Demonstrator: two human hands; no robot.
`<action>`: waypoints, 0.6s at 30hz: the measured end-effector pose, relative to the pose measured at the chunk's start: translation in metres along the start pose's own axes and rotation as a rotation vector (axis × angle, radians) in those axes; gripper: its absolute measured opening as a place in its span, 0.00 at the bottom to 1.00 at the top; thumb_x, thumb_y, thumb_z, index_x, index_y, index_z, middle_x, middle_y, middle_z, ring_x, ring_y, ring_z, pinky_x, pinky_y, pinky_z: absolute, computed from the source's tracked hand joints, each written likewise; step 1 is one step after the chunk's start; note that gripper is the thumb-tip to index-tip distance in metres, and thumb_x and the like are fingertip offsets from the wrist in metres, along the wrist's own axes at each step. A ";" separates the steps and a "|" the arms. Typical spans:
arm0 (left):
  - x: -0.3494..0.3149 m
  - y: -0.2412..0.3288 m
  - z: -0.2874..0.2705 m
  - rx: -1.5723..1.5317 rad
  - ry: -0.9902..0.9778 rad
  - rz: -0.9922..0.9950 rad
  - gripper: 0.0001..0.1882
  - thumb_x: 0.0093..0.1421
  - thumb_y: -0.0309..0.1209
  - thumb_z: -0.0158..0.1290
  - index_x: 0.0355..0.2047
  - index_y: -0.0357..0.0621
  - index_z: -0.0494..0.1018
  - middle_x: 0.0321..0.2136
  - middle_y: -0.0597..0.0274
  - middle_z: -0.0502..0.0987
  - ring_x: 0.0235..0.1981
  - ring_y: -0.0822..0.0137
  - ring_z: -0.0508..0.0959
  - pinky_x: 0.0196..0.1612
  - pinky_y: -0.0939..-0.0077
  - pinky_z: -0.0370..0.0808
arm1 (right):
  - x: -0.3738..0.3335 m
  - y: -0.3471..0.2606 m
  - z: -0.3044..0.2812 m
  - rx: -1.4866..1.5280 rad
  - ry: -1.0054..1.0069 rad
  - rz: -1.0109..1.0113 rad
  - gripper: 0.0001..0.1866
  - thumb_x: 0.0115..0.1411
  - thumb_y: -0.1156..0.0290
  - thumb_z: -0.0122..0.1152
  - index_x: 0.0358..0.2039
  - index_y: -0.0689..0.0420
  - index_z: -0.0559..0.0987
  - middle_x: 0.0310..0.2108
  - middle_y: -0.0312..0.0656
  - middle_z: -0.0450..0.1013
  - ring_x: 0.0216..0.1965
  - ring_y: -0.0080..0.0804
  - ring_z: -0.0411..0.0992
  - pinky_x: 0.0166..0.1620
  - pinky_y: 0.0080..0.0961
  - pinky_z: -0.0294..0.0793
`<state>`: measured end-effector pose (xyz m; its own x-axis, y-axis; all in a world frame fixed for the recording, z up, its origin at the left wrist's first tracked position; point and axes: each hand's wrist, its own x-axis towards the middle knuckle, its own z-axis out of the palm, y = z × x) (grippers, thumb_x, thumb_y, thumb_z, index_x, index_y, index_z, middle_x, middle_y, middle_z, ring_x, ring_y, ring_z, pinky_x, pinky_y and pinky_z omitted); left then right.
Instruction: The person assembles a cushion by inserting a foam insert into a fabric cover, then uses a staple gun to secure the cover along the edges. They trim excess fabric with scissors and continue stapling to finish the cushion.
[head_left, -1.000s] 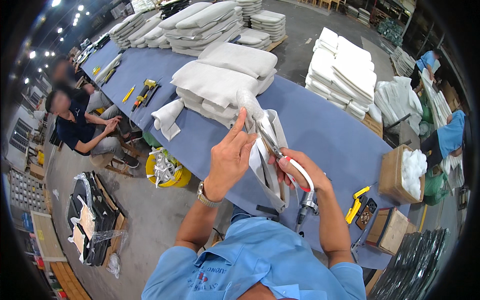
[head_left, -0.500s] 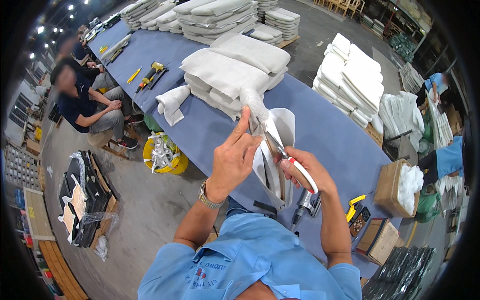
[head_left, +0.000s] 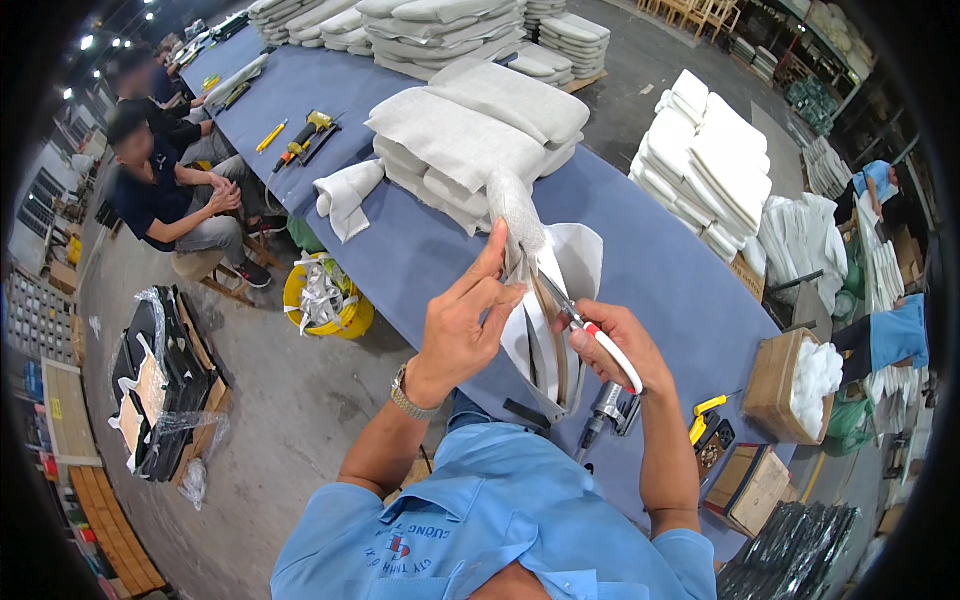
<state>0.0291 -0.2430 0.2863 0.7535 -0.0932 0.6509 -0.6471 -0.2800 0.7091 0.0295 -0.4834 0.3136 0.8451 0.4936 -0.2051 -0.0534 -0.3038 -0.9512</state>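
Observation:
In my right hand [head_left: 622,348] is a pair of scissors [head_left: 612,357] with red and white handles, the fingers wrapped round them. Its blades point up and left into the edge of a pale grey fabric-covered piece [head_left: 577,258], which has a long open gap along its near side. My left hand [head_left: 462,328], a metal watch at its wrist, pinches the fabric edge just left of the blades. The index finger lies stretched up along the cloth. A narrow padded end [head_left: 513,205] of the piece reaches toward a stack of light grey cushions [head_left: 455,135]. The blade tips are partly hidden in cloth.
A rolled fabric piece [head_left: 347,195] and a yellow power tool [head_left: 305,138] lie on the blue table [head_left: 660,270]. Another air tool [head_left: 602,415] is near my right forearm. A yellow bucket of scraps [head_left: 328,297] stands on the floor left. Seated people [head_left: 180,195] are beyond it.
The view has shifted slightly. Both hands keep nearly the same pose, with the scissors still at the fabric edge. At the left, the seated person's hands have moved a little.

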 end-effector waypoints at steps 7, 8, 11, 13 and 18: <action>-0.005 -0.003 -0.004 -0.036 -0.013 -0.018 0.02 0.62 0.18 0.60 0.34 0.32 0.78 0.66 0.30 0.63 0.63 0.40 0.71 0.62 0.56 0.75 | 0.002 0.008 0.008 -0.026 0.055 0.003 0.21 0.60 0.48 0.73 0.36 0.56 0.83 0.20 0.30 0.68 0.25 0.19 0.64 0.30 0.24 0.64; -0.006 -0.003 -0.005 -0.035 -0.017 -0.019 0.02 0.62 0.18 0.60 0.34 0.32 0.78 0.66 0.31 0.63 0.63 0.40 0.71 0.62 0.55 0.75 | 0.002 0.010 0.010 -0.041 0.063 -0.017 0.21 0.59 0.49 0.73 0.36 0.55 0.83 0.20 0.30 0.68 0.25 0.19 0.64 0.30 0.25 0.65; -0.006 -0.003 -0.008 -0.021 -0.016 -0.016 0.02 0.62 0.19 0.61 0.34 0.34 0.77 0.66 0.32 0.64 0.64 0.42 0.71 0.62 0.57 0.75 | 0.002 0.012 0.012 -0.058 0.074 0.006 0.22 0.59 0.48 0.73 0.36 0.56 0.84 0.21 0.31 0.70 0.25 0.19 0.65 0.30 0.25 0.66; -0.006 -0.002 -0.008 -0.006 -0.004 -0.014 0.04 0.61 0.19 0.61 0.32 0.36 0.76 0.66 0.36 0.65 0.65 0.45 0.71 0.61 0.61 0.76 | 0.003 0.016 0.014 -0.048 0.049 -0.047 0.20 0.62 0.50 0.71 0.38 0.55 0.82 0.19 0.26 0.67 0.20 0.14 0.62 0.24 0.18 0.62; -0.008 -0.001 -0.012 -0.043 -0.031 -0.034 0.02 0.63 0.19 0.60 0.34 0.34 0.77 0.67 0.32 0.62 0.65 0.41 0.70 0.62 0.55 0.75 | -0.003 0.012 0.011 0.073 -0.043 -0.008 0.20 0.65 0.49 0.65 0.43 0.52 0.82 0.23 0.29 0.69 0.23 0.19 0.65 0.28 0.22 0.66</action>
<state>0.0219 -0.2300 0.2836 0.7780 -0.1143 0.6178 -0.6249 -0.2427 0.7420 0.0203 -0.4799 0.3000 0.8220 0.5311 -0.2058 -0.0865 -0.2407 -0.9667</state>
